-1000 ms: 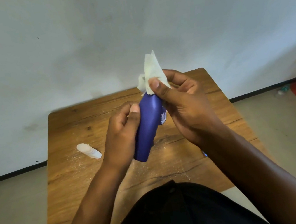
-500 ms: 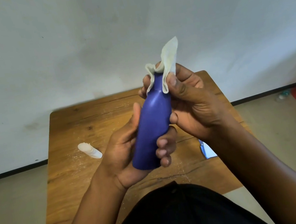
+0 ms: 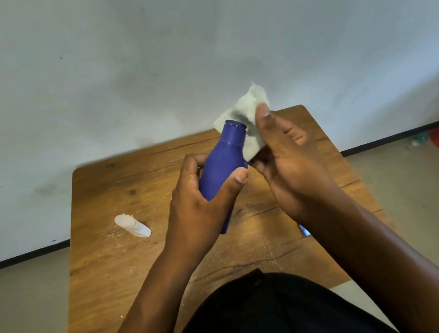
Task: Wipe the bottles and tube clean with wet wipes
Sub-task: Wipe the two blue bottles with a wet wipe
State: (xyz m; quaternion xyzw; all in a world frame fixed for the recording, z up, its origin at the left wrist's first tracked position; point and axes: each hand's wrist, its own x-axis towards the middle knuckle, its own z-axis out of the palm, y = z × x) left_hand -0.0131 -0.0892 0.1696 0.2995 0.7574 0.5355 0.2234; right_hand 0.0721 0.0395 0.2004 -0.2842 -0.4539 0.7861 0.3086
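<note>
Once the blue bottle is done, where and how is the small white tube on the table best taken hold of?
Pinch the white tube across its narrow middle, coming from above. It lies flat on the wooden table, well apart from the blue bottle, so both long sides look free for a grip.

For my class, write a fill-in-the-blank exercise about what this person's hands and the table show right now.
1. The left hand grips a ____ bottle.
2. The right hand holds a wet wipe beside the bottle's ____.
3. A small white tube lies on the wooden ____, to the left of both hands.

Missing words: blue; neck; table
</note>
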